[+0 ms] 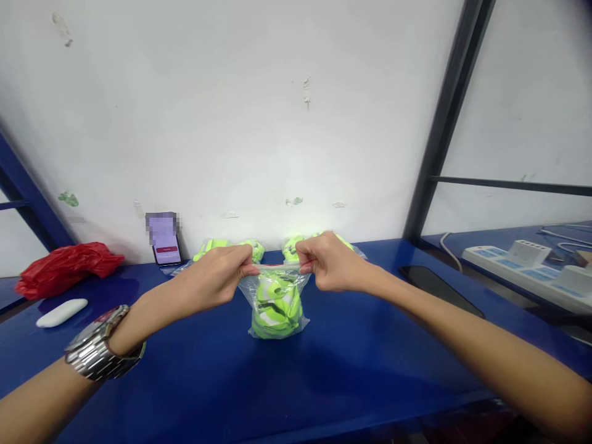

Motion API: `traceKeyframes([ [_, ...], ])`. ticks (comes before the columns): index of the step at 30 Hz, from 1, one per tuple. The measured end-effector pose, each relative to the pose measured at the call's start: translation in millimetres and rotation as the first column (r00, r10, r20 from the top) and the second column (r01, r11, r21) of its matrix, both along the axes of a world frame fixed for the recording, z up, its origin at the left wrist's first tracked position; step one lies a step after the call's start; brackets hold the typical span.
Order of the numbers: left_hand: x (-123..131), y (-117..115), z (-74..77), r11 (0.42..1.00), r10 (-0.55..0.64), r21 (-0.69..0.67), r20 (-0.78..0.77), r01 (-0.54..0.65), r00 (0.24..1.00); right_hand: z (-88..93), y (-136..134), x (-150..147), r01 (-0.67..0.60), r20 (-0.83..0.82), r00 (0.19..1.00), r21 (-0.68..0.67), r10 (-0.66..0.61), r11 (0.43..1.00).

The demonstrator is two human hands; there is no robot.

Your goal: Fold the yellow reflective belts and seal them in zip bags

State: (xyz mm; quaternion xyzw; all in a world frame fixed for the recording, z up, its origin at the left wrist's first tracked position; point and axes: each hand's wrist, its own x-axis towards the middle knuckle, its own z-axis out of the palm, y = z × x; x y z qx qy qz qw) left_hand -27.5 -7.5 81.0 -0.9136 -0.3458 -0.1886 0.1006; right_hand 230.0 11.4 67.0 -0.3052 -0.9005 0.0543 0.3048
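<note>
A clear zip-lock bag point(305, 322) hangs upright by its top edge, its base at or just above the blue table. Inside it is a folded neon-yellow fabric item point(279, 302) with pale and dark bands; its exact kind I cannot tell. My left hand point(222, 271) pinches the bag's top left corner, and a metal watch sits on that wrist. At the top right corner, my right hand point(330, 262) pinches the same edge with its fingers curled. The strip between my hands is pulled straight. Behind them lie more bagged neon-yellow items point(252, 246), partly hidden by my hands.
On the blue table point(208, 382), a red plastic bag point(69, 265) and a white oval object point(61, 312) lie left. A lit phone point(165, 242) leans against the wall. To the right are a dark phone point(439, 288) and a white power strip point(522, 271) beyond a dark post point(444, 123).
</note>
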Motion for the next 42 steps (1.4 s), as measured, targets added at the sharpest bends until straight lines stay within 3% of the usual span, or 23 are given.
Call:
traceKeyframes([
  [3, 0.5, -3.9, 9.0, 0.997, 0.044, -0.07, -0.011, -0.044, 0.999, -2.7, -0.8, -2.1, -0.028, -0.078, 0.997, -0.058, 0.024, 0.998],
  [6, 4.6, -14.3, 16.2, 0.991, 0.068, -0.115, -0.014, -0.07, 0.998, 0.8, -7.7, -1.7, -0.16, -0.172, 0.975, -0.117, 0.138, 0.98],
  [9, 17.5, -29.2, 11.3, 0.99, 0.031, -0.131, -0.126, -0.047, 0.992, 7.1, -12.4, 0.4, -0.343, -0.265, 0.923, -0.232, 0.28, 0.91],
  [11, 29.3, -40.2, 0.2, 0.998, 0.024, -0.053, -0.213, -0.036, 0.977, 7.4, -6.8, 4.0, -0.38, -0.26, 0.914, -0.278, 0.311, 0.882],
  [13, 40.0, -51.6, -16.3, 0.988, 0.068, 0.15, -0.252, -0.03, 0.965, 0.1, 7.3, 9.2, -0.248, -0.171, 0.962, -0.204, 0.215, 0.947],
  [15, 46.7, -63.0, -36.6, 0.92, 0.075, 0.39, -0.261, 0.034, 0.963, -16.1, 26.0, 14.1, 0.008, -0.002, 1.0, 0.022, -0.008, 1.0],
  [18, 47.5, -76.4, -69.0, 0.763, -0.007, 0.618, -0.282, 0.187, 0.96, -49.9, 50.4, 16.2, 0.204, 0.274, 0.913, 0.338, -0.304, 0.919],
  [21, 42.5, -77.4, -94.7, 0.702, -0.029, 0.673, -0.298, 0.232, 0.954, -76.3, 63.0, 12.6, 0.302, 0.367, 0.808, 0.415, -0.461, 0.859],
  [25, 40.0, -49.8, -107.8, 0.648, 0.034, 0.735, -0.286, 0.196, 0.958, -81.6, 68.9, 13.0, 0.484, 0.361, 0.73, 0.325, -0.58, 0.813],
  [29, 44.1, 2.3, -105.7, 0.569, 0.069, 0.8, -0.277, 0.19, 0.958, -70.6, 67.9, 23.4, 0.636, 0.29, 0.664, 0.266, -0.689, 0.725],
  [31, 47.1, 29.9, -104.1, 0.597, 0.061, 0.782, -0.267, 0.179, 0.962, -65.7, 63.9, 27.9, 0.695, 0.257, 0.628, 0.238, -0.734, 0.678],
  [35, 56.3, 74.0, -103.3, 0.73, 0.081, 0.675, -0.242, 0.107, 0.967, -59.5, 52.3, 30.2, 0.754, 0.22, 0.59, 0.196, -0.777, 0.627],
  [42, 64.4, 103.6, -111.1, 0.786, 0.052, 0.606, -0.26, 0.121, 0.964, -56.7, 46.3, 32.7, 0.76, 0.142, 0.61, 0.173, -0.779, 0.627],
])
